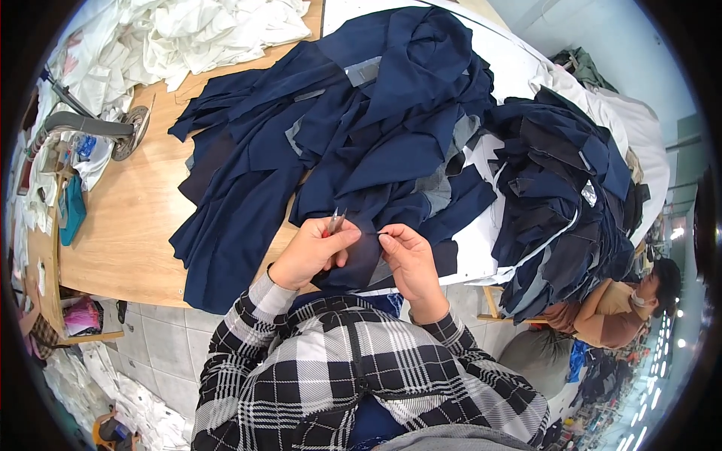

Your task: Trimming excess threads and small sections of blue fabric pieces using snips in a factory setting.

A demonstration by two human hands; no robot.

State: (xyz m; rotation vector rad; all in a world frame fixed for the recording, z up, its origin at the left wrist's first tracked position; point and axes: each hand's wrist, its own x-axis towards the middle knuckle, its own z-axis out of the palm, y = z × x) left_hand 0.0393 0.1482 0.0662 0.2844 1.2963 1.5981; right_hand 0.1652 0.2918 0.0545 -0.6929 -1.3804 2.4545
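My left hand [307, 254] is closed round a pair of thread snips [335, 221], their small metal blades pointing up and away from me. Between my hands hangs a dark navy fabric piece [356, 259], its near end over the table's front edge. The fingers of my right hand [411, 264] pinch the upper right edge of this piece. Whether a thread lies in that pinch is too small to tell. Just beyond both hands spreads a large heap of navy garment pieces [331, 135], with grey lining patches showing among them.
A second pile of dark cut pieces [560, 195] lies right. White cloth [218, 34] is heaped at the far left of the wooden table [120, 248]. A grey curved lamp arm [90, 125] stands at left. Another person [620, 308] sits at right, beyond the dark pile.
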